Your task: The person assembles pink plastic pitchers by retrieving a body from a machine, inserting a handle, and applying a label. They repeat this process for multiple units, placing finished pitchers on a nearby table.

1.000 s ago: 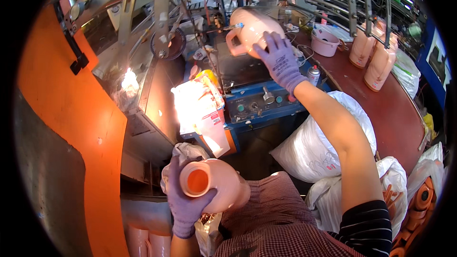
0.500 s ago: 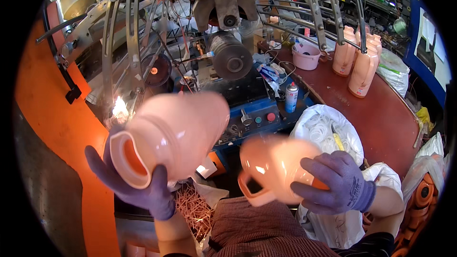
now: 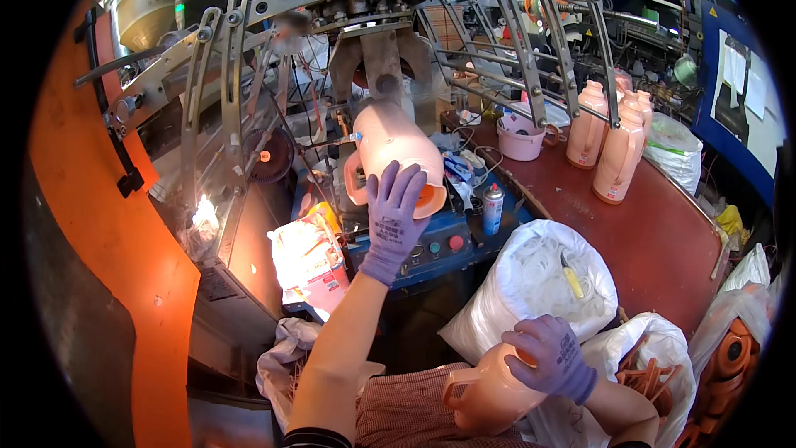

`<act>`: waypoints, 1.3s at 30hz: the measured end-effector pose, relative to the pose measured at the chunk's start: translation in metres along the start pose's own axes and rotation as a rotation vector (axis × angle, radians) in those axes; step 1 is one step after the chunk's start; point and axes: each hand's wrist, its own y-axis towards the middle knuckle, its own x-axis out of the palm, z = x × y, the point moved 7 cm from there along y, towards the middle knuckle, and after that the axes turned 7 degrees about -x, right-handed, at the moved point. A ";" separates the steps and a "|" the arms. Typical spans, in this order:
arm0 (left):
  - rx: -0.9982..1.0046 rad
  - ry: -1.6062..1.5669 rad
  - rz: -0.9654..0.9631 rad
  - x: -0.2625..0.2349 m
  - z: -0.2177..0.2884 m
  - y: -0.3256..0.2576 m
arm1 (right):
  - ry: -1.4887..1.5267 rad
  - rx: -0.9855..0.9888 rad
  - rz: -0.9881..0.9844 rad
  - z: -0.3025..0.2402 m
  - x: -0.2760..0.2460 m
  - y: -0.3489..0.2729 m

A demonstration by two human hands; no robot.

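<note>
Fitting seems to be the step: a glossy peach plastic jug with a handle (image 3: pixel 395 134) is lying sideways under a grey steel machine bracket (image 3: pixel 351 60), and the left hand (image 3: pixel 394 220) is touching its near end with spread fingers. Lower, the right hand (image 3: pixel 554 357) is gripping a second peach plastic jug (image 3: pixel 491 394). The next move is probably calling for seating the first jug straight. Half a second ago, a bare metal drum was showing in its place.

Fingers (image 3: pixel 390 191) are purple-gloved, jugs (image 3: pixel 396 143) peach, the apron (image 3: pixel 406 406) maroon-checked.
</note>
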 end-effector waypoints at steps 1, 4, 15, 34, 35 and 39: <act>0.014 0.022 -0.032 0.003 -0.011 0.005 | 0.001 -0.014 0.022 -0.002 0.000 0.002; 0.100 0.052 -0.110 0.016 -0.031 0.021 | 0.007 -0.034 0.054 -0.008 0.004 0.008; 0.271 0.186 -0.339 0.043 -0.051 0.036 | 0.037 -0.008 0.064 -0.029 -0.008 0.006; 0.265 0.165 -0.313 0.036 -0.045 0.038 | 0.019 0.015 0.139 -0.027 0.000 0.002; 0.253 0.148 -0.319 0.037 -0.046 0.038 | 0.016 0.016 0.145 -0.028 -0.001 0.001; 0.261 0.125 -0.273 0.036 -0.046 0.037 | 0.040 0.022 0.151 -0.029 0.000 0.002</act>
